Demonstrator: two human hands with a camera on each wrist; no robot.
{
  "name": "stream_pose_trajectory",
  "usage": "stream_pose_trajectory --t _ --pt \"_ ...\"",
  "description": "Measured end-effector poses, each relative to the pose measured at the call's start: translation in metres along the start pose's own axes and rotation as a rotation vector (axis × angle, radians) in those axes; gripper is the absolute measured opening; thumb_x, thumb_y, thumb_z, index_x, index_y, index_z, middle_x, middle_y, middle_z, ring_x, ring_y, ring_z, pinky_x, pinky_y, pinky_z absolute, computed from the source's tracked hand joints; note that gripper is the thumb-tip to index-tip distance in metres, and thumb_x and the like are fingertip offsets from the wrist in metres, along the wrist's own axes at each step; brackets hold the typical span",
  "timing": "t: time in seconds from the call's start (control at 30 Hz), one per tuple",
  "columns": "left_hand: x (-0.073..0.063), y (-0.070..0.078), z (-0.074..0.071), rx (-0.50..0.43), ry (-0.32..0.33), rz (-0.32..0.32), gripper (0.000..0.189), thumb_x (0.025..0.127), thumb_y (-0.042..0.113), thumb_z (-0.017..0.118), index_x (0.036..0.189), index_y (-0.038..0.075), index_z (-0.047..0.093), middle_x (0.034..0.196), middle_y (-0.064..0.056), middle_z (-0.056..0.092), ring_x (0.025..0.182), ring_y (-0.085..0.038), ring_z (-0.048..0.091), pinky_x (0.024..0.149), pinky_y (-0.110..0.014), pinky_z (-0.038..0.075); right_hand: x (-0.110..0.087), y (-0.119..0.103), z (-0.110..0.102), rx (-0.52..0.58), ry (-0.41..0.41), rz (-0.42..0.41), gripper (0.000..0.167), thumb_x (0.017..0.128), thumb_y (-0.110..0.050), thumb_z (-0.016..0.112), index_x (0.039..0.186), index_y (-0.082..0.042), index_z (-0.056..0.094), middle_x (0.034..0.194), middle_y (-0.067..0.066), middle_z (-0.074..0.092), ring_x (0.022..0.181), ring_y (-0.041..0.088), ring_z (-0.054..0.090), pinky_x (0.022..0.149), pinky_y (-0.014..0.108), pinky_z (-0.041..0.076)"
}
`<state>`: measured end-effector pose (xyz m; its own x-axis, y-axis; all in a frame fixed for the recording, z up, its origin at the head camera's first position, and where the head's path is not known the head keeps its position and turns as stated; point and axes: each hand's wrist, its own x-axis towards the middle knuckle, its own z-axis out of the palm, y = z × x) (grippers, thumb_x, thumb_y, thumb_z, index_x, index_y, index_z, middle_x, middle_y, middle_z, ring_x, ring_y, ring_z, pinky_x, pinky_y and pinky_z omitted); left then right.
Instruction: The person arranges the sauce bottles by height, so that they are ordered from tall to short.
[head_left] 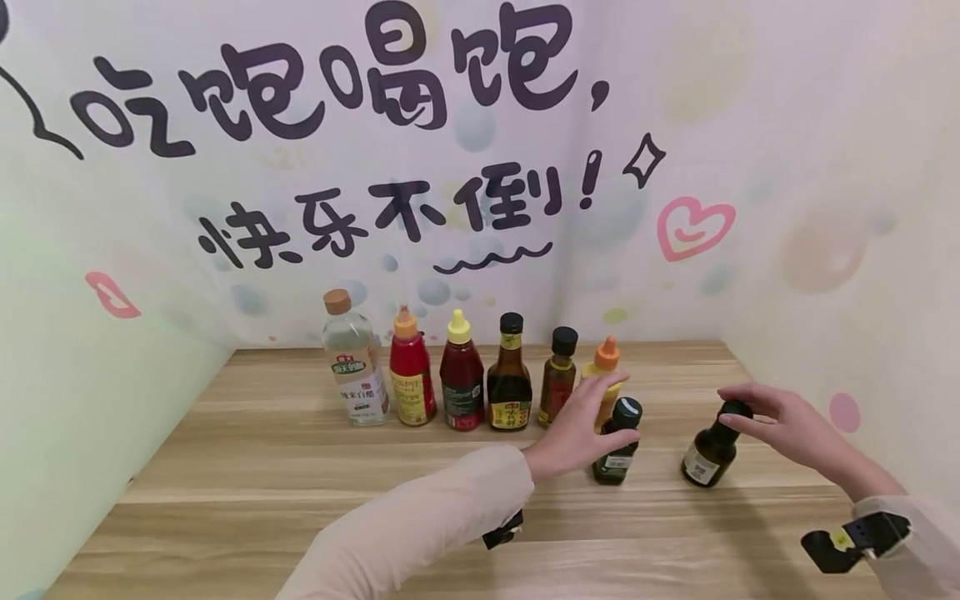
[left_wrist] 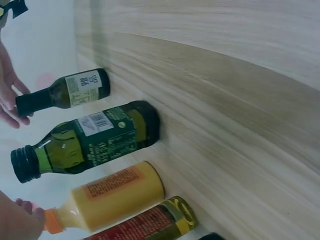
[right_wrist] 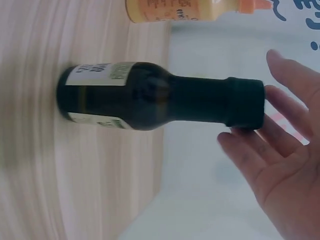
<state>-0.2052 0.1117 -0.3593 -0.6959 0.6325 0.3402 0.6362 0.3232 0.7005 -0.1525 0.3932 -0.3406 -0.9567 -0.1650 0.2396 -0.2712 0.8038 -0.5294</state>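
Observation:
My left hand (head_left: 576,433), fingers extended and thumb spread, reaches beside a short dark green bottle (head_left: 613,467) with a black cap. Its thumb crosses in front of that bottle below the cap, and its fingers overlap a yellow squeeze bottle (left_wrist: 117,197) with an orange tip. At the right, my right hand (head_left: 795,425) hovers around the black cap of a slim dark bottle (right_wrist: 107,95) with a pale label. In the right wrist view its loosely spread fingers (right_wrist: 250,157) lie right at the cap, thumb apart. Both bottles stand upright on the table.
Along the back of the wooden table (head_left: 300,500) stand a clear bottle (head_left: 354,367), a red squeeze bottle (head_left: 411,375), a dark red one (head_left: 461,383), a brown sauce bottle (head_left: 510,379) and a black-capped bottle (head_left: 558,375). A printed cloth (head_left: 480,308) hangs behind them.

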Motion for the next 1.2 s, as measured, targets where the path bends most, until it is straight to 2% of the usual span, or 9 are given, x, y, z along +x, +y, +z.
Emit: stream_pose_trajectory --t 0.17,0.27,0.33,0.4,0.53,0.8,1.0,1.2 --pt "0.005 0.005 0.004 0.052 -0.094 -0.052 0.066 0.079 0.028 0.067 0.135 0.021 0.033 0.134 0.001 0.036 0.120 -0.011 0.034 0.094 -0.025 0.034 -0.004 0.006 0.009 0.044 0.055 0.011 0.035 0.083 -0.016 0.062 0.112 0.003 0.055 0.108 0.008 0.057 0.088 -0.017 0.045 0.065 0.014 0.047" --pt "0.009 0.005 0.008 0.075 -0.123 -0.078 0.067 0.077 0.027 0.069 0.134 0.021 0.035 0.133 0.002 0.038 0.119 -0.011 0.035 0.094 -0.024 0.034 -0.005 0.008 0.013 0.063 0.085 0.027 0.036 0.082 -0.015 0.064 0.111 0.004 0.055 0.107 0.011 0.057 0.084 -0.014 0.049 0.061 0.019 0.049" --pt "0.012 0.004 0.010 0.079 -0.128 -0.093 0.066 0.077 0.026 0.069 0.134 0.020 0.036 0.132 0.002 0.040 0.119 -0.011 0.037 0.093 -0.024 0.035 -0.005 0.008 0.015 0.049 0.116 0.021 0.035 0.079 -0.013 0.066 0.109 0.004 0.056 0.105 0.020 0.057 0.083 -0.015 0.047 0.060 0.018 0.049" --pt "0.014 0.002 0.012 0.063 -0.126 -0.112 0.065 0.077 0.025 0.070 0.133 0.020 0.037 0.131 0.003 0.041 0.117 -0.010 0.039 0.092 -0.023 0.036 -0.004 0.008 0.017 0.028 0.154 0.004 0.035 0.077 -0.011 0.069 0.106 0.004 0.057 0.102 0.024 0.057 0.082 -0.016 0.046 0.059 0.015 0.048" --pt "0.018 -0.002 0.016 0.021 -0.114 -0.161 0.064 0.076 0.024 0.070 0.131 0.018 0.039 0.129 0.003 0.044 0.113 -0.009 0.044 0.090 -0.021 0.037 -0.004 0.007 0.020 0.009 0.196 -0.021 0.033 0.074 -0.007 0.071 0.103 0.004 0.059 0.098 0.023 0.059 0.082 -0.017 0.044 0.058 0.012 0.047" --pt "0.017 -0.011 0.026 -0.035 -0.104 -0.252 0.059 0.077 0.027 0.069 0.128 0.016 0.042 0.119 0.003 0.051 0.105 -0.008 0.048 0.084 -0.022 0.041 -0.005 0.008 0.021 0.054 0.177 -0.029 0.032 0.075 -0.005 0.069 0.102 0.005 0.057 0.097 0.024 0.058 0.081 -0.014 0.048 0.058 0.015 0.049" --pt "0.015 -0.016 0.029 -0.050 -0.082 -0.263 0.067 0.079 0.029 0.066 0.135 0.011 0.035 0.131 -0.002 0.044 0.117 -0.011 0.041 0.092 -0.024 0.037 -0.005 0.008 0.023 0.062 0.174 -0.040 0.032 0.075 -0.005 0.069 0.103 0.006 0.057 0.097 0.024 0.057 0.079 -0.013 0.050 0.056 0.018 0.050" --pt "0.015 -0.023 0.033 -0.126 -0.040 -0.239 0.066 0.077 0.029 0.068 0.133 0.010 0.040 0.131 -0.003 0.044 0.116 -0.011 0.041 0.092 -0.022 0.036 -0.006 0.008 0.022 0.048 0.181 -0.052 0.033 0.075 -0.005 0.069 0.103 0.006 0.056 0.098 0.025 0.057 0.080 -0.015 0.047 0.057 0.016 0.049"
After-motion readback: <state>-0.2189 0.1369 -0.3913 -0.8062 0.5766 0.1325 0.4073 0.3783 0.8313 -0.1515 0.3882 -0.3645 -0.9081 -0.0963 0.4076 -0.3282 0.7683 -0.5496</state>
